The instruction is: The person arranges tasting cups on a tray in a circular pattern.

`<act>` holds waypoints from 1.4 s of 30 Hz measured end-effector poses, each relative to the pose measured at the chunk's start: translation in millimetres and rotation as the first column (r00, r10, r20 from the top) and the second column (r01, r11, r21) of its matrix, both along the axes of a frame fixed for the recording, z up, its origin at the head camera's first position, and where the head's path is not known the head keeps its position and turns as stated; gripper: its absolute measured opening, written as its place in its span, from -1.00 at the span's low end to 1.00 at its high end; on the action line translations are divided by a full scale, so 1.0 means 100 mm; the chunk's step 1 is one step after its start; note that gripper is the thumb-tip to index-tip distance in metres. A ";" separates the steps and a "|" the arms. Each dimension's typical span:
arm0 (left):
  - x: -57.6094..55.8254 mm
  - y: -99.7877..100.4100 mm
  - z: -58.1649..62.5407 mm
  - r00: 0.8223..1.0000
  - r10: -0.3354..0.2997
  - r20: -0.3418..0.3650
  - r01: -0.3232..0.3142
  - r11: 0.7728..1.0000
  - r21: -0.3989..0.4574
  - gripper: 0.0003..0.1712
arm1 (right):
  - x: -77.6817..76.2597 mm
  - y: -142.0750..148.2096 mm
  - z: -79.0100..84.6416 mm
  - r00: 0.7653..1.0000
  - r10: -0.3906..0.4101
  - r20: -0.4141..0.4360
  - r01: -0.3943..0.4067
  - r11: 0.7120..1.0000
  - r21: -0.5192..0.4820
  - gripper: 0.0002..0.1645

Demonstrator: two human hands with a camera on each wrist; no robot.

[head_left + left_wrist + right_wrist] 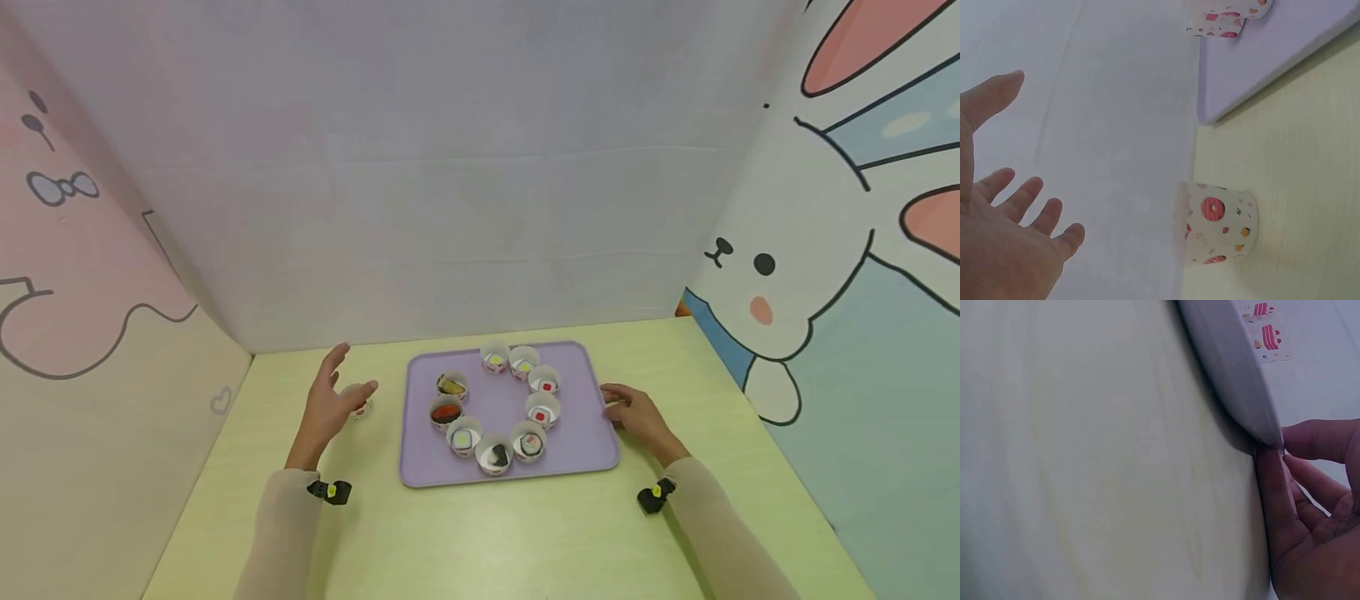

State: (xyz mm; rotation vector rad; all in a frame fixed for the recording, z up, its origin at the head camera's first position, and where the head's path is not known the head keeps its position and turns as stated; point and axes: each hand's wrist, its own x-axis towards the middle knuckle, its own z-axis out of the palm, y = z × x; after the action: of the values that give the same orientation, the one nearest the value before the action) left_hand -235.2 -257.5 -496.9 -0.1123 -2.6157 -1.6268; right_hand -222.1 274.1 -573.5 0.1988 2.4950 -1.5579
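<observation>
On a lavender tray (487, 475), several printed paper baking cups stand in an open ring, each with a small piece of toy-like food inside. To the left of the tray, one more paper cup (1219, 222) stands on the table, with something red showing in it in the head view. My left hand (330, 408) hovers beside and above that cup, fingers spread and holding nothing; it overlaps part of the cup from the head. At the tray's right rim, my right hand (633, 412) pinches the edge between thumb and fingers, as the right wrist view shows.
The pale yellow table (480, 542) runs back to a white cloth wall (420, 208). Side panels with cartoon animals, among them a rabbit (795, 250), stand at left and right.
</observation>
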 end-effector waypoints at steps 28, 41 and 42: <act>-0.02 -0.32 -0.67 0.982 0.004 0.190 -0.023 0.995 0.098 0.38 | 0.00 0.00 -0.01 1.000 -0.009 0.018 0.009 1.000 0.009 -0.33; -0.12 -0.23 -0.78 0.974 0.049 0.221 -0.060 0.997 0.043 0.27 | 0.00 0.00 0.01 1.000 -0.012 0.002 0.012 1.000 0.003 -0.33; -0.13 -0.21 -0.79 0.972 0.061 0.225 -0.066 0.998 0.016 0.26 | 0.00 0.00 0.00 1.000 -0.012 0.006 0.012 1.000 0.005 -0.32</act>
State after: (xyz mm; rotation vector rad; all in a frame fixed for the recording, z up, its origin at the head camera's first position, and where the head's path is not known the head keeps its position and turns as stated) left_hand -248.6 -278.6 -576.2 0.1649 -2.7269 -1.7422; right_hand -222.5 274.4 -573.5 0.2191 2.4980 -1.5534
